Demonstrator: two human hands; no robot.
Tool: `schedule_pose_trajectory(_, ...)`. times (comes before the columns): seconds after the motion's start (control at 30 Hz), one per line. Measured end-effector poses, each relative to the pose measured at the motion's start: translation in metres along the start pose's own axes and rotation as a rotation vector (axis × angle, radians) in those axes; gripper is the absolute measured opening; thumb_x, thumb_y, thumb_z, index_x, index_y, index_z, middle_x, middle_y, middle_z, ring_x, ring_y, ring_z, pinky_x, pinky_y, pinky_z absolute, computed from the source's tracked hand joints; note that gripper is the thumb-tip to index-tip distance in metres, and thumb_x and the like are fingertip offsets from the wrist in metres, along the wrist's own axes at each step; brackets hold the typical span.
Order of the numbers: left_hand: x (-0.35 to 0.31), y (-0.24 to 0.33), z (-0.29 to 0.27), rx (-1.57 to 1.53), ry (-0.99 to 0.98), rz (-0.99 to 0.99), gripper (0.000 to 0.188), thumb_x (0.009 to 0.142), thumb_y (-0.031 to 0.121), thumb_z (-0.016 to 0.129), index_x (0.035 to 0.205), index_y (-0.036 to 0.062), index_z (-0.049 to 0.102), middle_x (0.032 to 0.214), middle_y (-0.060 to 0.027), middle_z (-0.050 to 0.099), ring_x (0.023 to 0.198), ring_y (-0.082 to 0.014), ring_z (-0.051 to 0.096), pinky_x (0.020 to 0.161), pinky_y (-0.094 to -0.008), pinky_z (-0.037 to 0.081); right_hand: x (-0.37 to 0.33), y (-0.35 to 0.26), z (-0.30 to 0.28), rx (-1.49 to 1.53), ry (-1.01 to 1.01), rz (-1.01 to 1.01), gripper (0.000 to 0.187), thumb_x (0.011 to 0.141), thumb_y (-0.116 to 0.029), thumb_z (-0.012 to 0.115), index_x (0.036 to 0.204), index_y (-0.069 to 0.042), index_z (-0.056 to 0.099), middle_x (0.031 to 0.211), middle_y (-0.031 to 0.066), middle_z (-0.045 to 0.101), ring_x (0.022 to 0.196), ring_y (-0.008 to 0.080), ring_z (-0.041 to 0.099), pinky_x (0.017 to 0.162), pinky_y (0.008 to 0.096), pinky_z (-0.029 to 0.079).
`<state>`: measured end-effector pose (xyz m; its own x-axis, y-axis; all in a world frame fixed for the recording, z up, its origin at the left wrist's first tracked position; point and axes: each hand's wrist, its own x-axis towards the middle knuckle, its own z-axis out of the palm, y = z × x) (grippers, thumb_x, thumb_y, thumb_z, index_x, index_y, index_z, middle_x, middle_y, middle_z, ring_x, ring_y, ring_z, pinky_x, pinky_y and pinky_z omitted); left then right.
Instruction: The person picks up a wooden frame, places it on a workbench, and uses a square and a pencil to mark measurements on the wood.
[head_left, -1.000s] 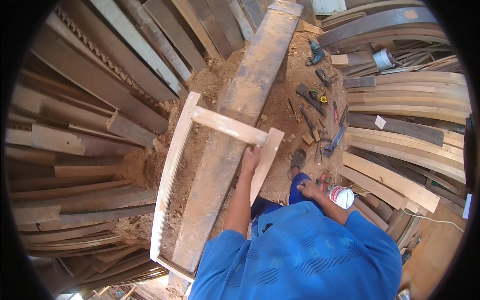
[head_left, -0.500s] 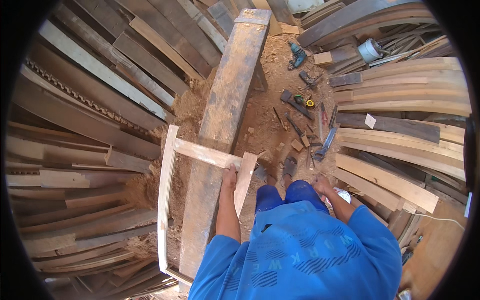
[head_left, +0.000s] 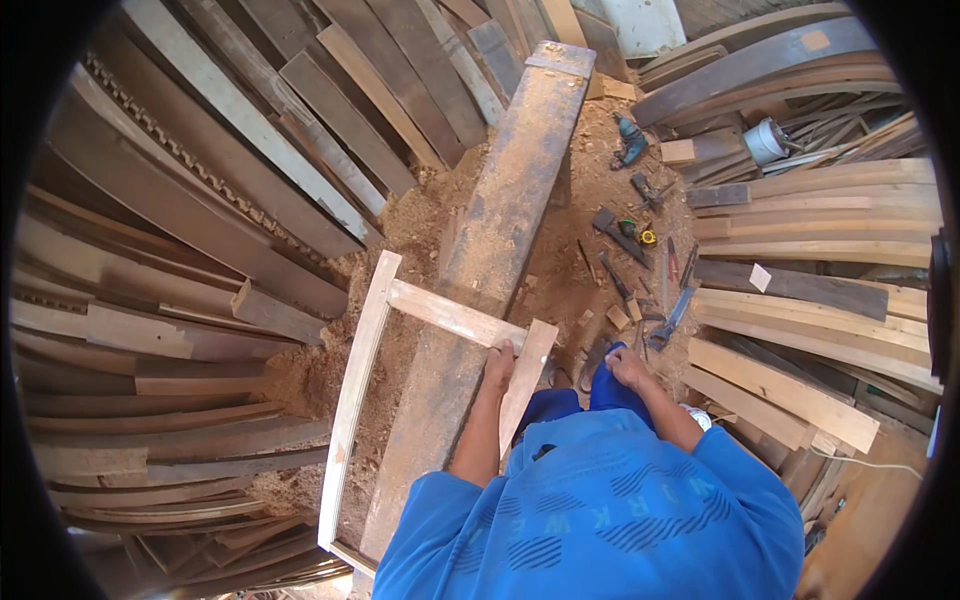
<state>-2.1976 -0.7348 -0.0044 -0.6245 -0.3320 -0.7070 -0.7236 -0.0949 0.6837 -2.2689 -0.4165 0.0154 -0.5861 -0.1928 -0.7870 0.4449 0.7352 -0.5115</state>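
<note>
A pale wooden frame (head_left: 450, 315) lies across a long, dusty timber bench (head_left: 510, 170). My left hand (head_left: 497, 368) is closed on the frame's crosspiece, close to where it meets the right-hand side piece (head_left: 530, 372). Over my blue-clad knee is my right hand (head_left: 628, 370), with its fingers curled together. Whatever those fingers may hold is too small to make out. Ahead of this hand, hand tools lie on the ground: a blue-handled tool (head_left: 672, 318), a hammer-like tool (head_left: 620, 237) and a yellow tape measure (head_left: 648, 237).
Stacked boards (head_left: 190, 250) crowd the left side, and more planks (head_left: 820, 300) lie on the right. A green power drill (head_left: 630, 141) rests on the sawdust-covered ground (head_left: 560, 230) beside the bench. A white bucket (head_left: 766, 143) sits among timber at the far right.
My right hand has moved inward and forward, from beside a white round container to over my knee. My left hand stays on the frame. The whole view has shifted.
</note>
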Motion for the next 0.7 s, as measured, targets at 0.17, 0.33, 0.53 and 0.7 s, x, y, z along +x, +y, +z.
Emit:
schedule_pose_trajectory(0.17,0.0,-0.014,0.001,-0.119,0.021,-0.023,0.043,0.099,0.031,0.047,0.12,-0.0069,0.055,0.114,-0.0186,0.063,0.105,-0.0244,0.059,0.091,-0.036,0.045,-0.003,-0.001,0.007,-0.131,0.078,-0.058,0.034,0.086,-0.031,0.058,0.096,-0.001,0.069,0.101,0.0219,0.067,0.097,0.0367,0.064,0.085,0.043,0.049)
schedule_pose_trajectory(0.33,0.002,-0.028,0.003,-0.139,0.093,0.0,0.041,0.1,0.028,0.047,0.121,-0.0066,0.054,0.116,-0.0183,0.062,0.106,-0.0247,0.058,0.093,-0.0361,0.044,-0.006,0.03,0.006,-0.457,-0.075,0.052,0.036,0.086,-0.033,0.059,0.101,-0.003,0.07,0.105,0.0233,0.067,0.102,0.0376,0.063,0.088,0.0426,0.049)
schedule_pose_trajectory(0.53,0.0,-0.017,-0.002,-0.286,-0.056,0.009,0.035,0.101,0.022,0.043,0.118,-0.0069,0.055,0.112,-0.0128,0.063,0.102,-0.0209,0.059,0.092,-0.0341,0.045,-0.002,0.055,-0.019,-0.238,-0.049,0.155,0.038,0.086,-0.035,0.06,0.102,-0.003,0.069,0.101,0.0218,0.068,0.097,0.0368,0.064,0.084,0.0432,0.049)
schedule_pose_trajectory(0.7,0.001,0.006,0.008,-0.224,0.1,-0.211,0.043,0.101,0.033,0.046,0.118,-0.0051,0.054,0.11,-0.0116,0.062,0.101,-0.0201,0.058,0.092,-0.0339,0.044,0.03,0.091,-0.05,-0.119,0.029,0.205,0.032,0.082,-0.031,0.06,0.093,-0.003,0.071,0.092,0.0224,0.069,0.091,0.0369,0.066,0.08,0.0426,0.051)
